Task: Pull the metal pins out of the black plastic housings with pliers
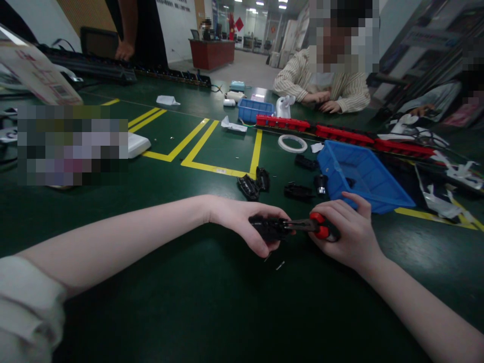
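My left hand [251, 222] is closed around a black plastic part [268, 228], held just above the green table. In my right hand [350, 229] is a pair of pliers [302, 225] with red and black handles, gripped at the handles. The pliers' jaws point left and meet the right end of the black part; what sits between them is too small to make out. Below the hands, a thin metal pin [280, 265] lies on the table. Beyond them lie opened black shell pieces [248, 187], another black piece [298, 191] and a black cylinder with a shiny band [321, 185].
A blue bin [365, 171] stands just past my right hand. Behind it runs a long red rail [344, 135], with a white tape roll [292, 143] in front. A smaller blue basket [256, 110] stands farther back. Across the table sits a person in a striped shirt [291, 75].
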Demonstrator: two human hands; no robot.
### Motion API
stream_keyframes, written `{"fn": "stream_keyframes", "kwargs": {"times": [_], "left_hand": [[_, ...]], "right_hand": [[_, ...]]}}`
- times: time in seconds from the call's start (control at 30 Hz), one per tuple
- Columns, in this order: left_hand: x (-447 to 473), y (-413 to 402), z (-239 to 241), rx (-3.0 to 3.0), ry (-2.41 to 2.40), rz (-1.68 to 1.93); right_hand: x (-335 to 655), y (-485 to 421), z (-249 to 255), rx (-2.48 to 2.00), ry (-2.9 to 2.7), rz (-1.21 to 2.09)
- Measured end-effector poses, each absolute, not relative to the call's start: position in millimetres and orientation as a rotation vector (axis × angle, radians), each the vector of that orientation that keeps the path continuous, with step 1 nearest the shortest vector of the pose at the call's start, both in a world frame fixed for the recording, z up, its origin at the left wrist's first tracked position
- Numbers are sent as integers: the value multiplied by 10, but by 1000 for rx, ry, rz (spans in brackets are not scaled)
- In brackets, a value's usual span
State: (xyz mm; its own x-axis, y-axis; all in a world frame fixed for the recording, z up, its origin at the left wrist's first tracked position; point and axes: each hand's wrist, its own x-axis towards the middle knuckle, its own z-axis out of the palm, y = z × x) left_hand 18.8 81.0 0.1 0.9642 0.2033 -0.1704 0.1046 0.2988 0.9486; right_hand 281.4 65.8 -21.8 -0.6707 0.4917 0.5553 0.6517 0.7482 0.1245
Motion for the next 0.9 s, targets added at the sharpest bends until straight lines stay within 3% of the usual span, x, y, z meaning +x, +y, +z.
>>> {"fn": "stream_keyframes", "kwargs": {"times": [0.6,0.9], "left_hand": [[187,734,14,1256,351,99],[426,509,-178,1129,473,585]], "right_hand": [[2789,623,-208,-917,-2418,-511],[2807,643,-204,-947,-2412,-613]]}}
